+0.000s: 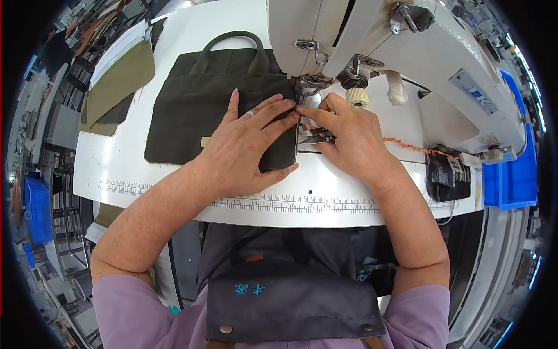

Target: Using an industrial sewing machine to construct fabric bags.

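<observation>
A dark green bag panel (180,116) with a carrying handle (235,36) at its far side lies on the white sewing table. Across its right part my left hand (241,139) rests flat, fingers spread, a ring on one of them. At the panel's right edge, close to the presser foot area of the sewing machine (311,84), the thumb and forefinger of my right hand (354,131) meet the cloth. Small scissors (317,138) are tucked in that hand, blades pointing left. A small tan tag (204,142) shows beside my left hand. The needle itself is hard to make out.
Olive and dark cloth pieces (119,87) lie at the table's left. A printed ruler strip (290,203) runs along the near edge. Right of my hand are an orange cord (407,145) and a black pouch-like item (447,177). A blue bin (508,180) stands beyond.
</observation>
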Action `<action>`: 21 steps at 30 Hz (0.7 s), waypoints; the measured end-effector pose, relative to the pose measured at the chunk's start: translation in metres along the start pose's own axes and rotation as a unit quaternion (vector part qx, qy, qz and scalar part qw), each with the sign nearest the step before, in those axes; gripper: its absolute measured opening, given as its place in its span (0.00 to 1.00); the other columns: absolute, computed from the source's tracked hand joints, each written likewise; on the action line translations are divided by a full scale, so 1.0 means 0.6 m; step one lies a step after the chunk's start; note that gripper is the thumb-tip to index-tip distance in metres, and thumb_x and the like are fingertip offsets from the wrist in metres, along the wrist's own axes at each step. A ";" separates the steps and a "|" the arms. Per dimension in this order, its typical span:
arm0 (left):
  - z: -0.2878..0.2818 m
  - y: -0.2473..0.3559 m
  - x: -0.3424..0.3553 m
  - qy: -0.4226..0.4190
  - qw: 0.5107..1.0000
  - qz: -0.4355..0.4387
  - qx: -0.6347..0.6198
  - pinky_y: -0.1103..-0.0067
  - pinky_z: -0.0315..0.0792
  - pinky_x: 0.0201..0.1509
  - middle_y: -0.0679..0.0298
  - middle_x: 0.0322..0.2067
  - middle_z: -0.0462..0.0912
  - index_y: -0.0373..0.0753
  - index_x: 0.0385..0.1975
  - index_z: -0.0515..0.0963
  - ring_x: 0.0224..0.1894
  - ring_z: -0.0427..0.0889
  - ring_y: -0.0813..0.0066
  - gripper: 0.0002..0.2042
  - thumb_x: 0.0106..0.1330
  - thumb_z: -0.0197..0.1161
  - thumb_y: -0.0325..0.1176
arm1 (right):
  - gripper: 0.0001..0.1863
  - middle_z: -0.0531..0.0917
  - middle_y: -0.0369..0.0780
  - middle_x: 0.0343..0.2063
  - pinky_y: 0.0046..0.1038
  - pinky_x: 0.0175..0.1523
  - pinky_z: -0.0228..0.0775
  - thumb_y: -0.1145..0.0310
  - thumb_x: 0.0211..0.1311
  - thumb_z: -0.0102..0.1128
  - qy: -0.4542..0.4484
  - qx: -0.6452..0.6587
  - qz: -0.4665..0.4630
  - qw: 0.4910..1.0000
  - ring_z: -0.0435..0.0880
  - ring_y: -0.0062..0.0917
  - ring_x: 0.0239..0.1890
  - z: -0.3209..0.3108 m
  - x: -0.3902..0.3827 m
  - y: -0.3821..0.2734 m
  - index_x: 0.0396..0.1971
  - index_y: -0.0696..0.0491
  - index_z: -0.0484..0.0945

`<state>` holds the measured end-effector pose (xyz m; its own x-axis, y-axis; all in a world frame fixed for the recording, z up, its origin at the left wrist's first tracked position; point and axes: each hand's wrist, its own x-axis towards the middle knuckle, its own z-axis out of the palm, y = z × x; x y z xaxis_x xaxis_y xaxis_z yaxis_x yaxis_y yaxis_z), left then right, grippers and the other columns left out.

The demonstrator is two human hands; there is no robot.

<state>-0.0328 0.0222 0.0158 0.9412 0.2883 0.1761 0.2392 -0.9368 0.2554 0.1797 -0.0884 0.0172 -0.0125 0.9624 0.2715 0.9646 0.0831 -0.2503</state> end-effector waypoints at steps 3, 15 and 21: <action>0.003 -0.009 0.008 0.004 1.000 -0.001 0.005 0.36 0.38 0.75 0.58 0.72 0.64 0.40 0.69 0.68 0.77 0.58 0.57 0.34 0.65 0.65 0.50 | 0.33 0.78 0.37 0.35 0.37 0.39 0.77 0.73 0.44 0.69 -0.015 -0.046 0.019 0.999 0.84 0.35 0.33 -0.002 0.005 -0.006 0.57 0.44 0.82; 0.009 0.004 0.017 0.002 1.000 -0.015 0.026 0.37 0.39 0.76 0.56 0.73 0.63 0.41 0.72 0.65 0.78 0.56 0.56 0.37 0.66 0.65 0.52 | 0.15 0.81 0.35 0.29 0.36 0.34 0.77 0.70 0.45 0.72 0.104 0.009 -0.026 0.994 0.85 0.35 0.30 0.002 -0.003 0.031 0.38 0.48 0.87; 0.006 0.003 0.017 -0.001 0.999 -0.013 0.032 0.37 0.40 0.76 0.55 0.72 0.63 0.42 0.72 0.65 0.78 0.57 0.55 0.38 0.66 0.66 0.53 | 0.14 0.80 0.36 0.28 0.36 0.32 0.76 0.71 0.46 0.71 0.139 0.013 -0.037 0.990 0.85 0.34 0.29 0.005 -0.005 0.034 0.37 0.48 0.86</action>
<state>-0.0220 0.0224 0.0145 0.9351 0.3117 0.1686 0.2776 -0.9400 0.1982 0.1987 -0.0891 0.0087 -0.0073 0.8456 0.5337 0.9567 0.1613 -0.2424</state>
